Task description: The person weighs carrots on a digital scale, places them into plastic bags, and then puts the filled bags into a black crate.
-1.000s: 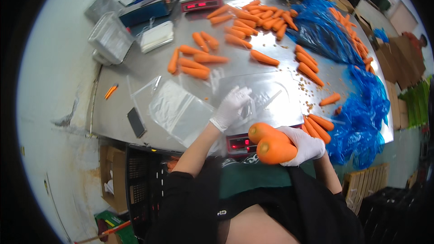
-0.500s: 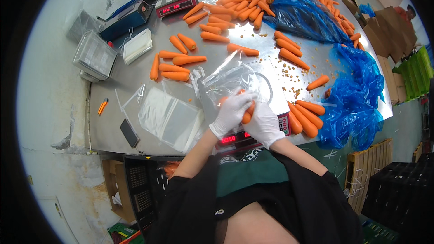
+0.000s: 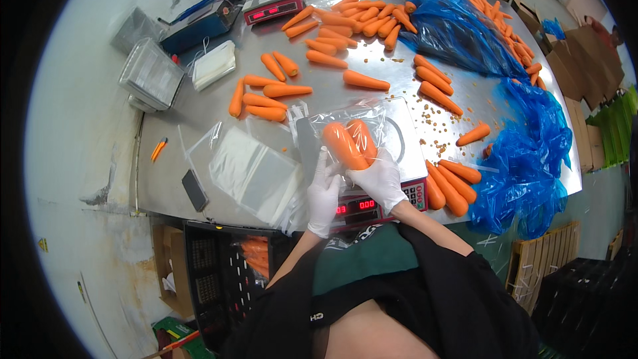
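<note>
A clear plastic bag of carrots [image 3: 345, 145] is held up over the white scale [image 3: 407, 143] in front of me. At least two thick carrots show through the film. My right hand [image 3: 380, 181], in a white glove, grips the bag's near end. My left hand [image 3: 323, 194], gloved the same way, has its fingers closed at the bag's left near edge; the fingertips are partly lost against the film. Beside my left hand lies a stack of flat clear bags [image 3: 258, 171]. Several loose carrots [image 3: 454, 189] rest just right of the scale.
A large carrot pile [image 3: 372, 18] spreads across the far metal table [image 3: 193, 129], beside blue plastic sheeting [image 3: 458, 36]. Further left are a second scale [image 3: 274, 1], a phone [image 3: 195, 190] and an orange cutter [image 3: 159, 149]. A black crate [image 3: 207, 272] stands below the edge.
The carrots, before mostly covered by my hands, now show inside the raised bag. My left hand has shifted down toward me. A co-worker's hands and carrots have left the far scale.
</note>
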### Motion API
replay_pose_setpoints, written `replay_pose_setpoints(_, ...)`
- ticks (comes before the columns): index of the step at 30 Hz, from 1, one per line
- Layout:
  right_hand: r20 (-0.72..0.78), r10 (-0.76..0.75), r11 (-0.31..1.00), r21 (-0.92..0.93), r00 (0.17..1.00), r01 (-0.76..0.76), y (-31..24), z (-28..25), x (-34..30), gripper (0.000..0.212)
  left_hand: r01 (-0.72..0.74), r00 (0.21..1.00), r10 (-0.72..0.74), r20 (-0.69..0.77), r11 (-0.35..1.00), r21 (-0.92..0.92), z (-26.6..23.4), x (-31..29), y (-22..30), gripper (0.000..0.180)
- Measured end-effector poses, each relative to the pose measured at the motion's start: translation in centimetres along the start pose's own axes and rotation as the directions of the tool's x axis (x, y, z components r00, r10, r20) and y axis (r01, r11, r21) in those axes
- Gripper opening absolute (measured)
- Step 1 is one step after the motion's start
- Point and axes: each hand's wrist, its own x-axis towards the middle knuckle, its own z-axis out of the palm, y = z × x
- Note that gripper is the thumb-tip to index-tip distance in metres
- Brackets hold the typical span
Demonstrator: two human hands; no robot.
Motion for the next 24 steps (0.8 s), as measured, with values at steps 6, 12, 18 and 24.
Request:
replay_pose_setpoints(6,-0.151,0.012,0.976,0.219,0.988,0.022,4.2,2.2,2.8,0.053,0.087,0.996,-0.087,-0.01,0.996,-0.003,1.3,-0.3,0.5,0.064)
replay_pose_setpoints(12,0.431,-0.129,0.923,-0.277,0.893,0.267,2.9,-4.4,1.3,0.035,0.003,0.997,0.024,-0.072,0.935,0.355,1.0,-1.1,1.4,0.067)
replay_pose_setpoints(18,-0.113,-0.031,0.905,-0.425,0.993,-0.02,12.5,-12.4,12.1,0.03,-0.155,0.961,0.274,0.03,0.446,0.881,1.8,-1.6,1.5,0.074)
replay_pose_setpoints(24,-0.175,0.176,0.68,-0.69,0.969,-0.248,25.5,-17.5,21.4,0.036,-0.135,0.924,0.383,0.008,0.306,0.942,2.7,-0.8,0.5,0.045)
